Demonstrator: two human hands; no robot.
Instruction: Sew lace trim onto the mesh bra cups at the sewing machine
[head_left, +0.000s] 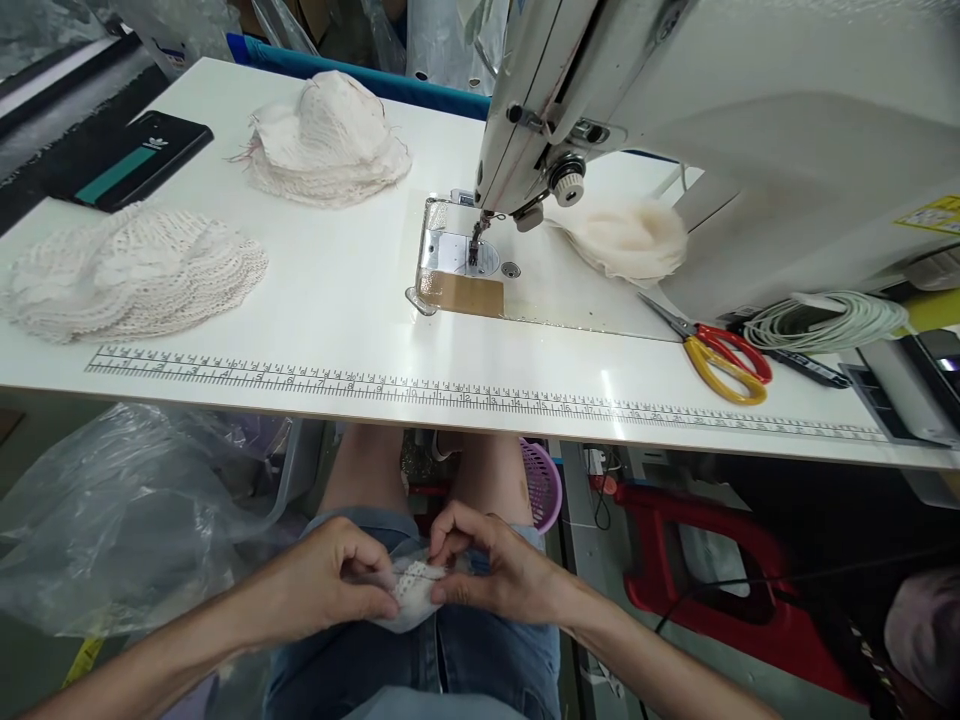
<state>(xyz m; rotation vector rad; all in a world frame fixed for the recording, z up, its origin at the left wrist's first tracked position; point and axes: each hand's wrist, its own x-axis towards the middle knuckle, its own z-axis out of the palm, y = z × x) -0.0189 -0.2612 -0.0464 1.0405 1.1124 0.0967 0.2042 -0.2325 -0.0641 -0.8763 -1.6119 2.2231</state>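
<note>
Over my lap, below the table's front edge, a small piece of white lace fabric (411,598) is stretched between my two hands. My left hand (351,572) pinches its left side between thumb and fingers. On the right side, my right hand (487,565) grips it with thumb and bent fingers. Sheer cloth shows around the denser lace in the middle. Above on the table stands a sewing machine (555,120), its presser foot (474,250) over the metal needle plate. Neither hand touches the table.
Stacks of white lace pieces (127,275) and cream fabric pieces (326,140) lie left, near a black phone (142,160). Beige cups (626,238) sit under the machine arm. Scissors (720,355) and coiled cord (825,322) lie right. A plastic bag (135,520) hangs below left.
</note>
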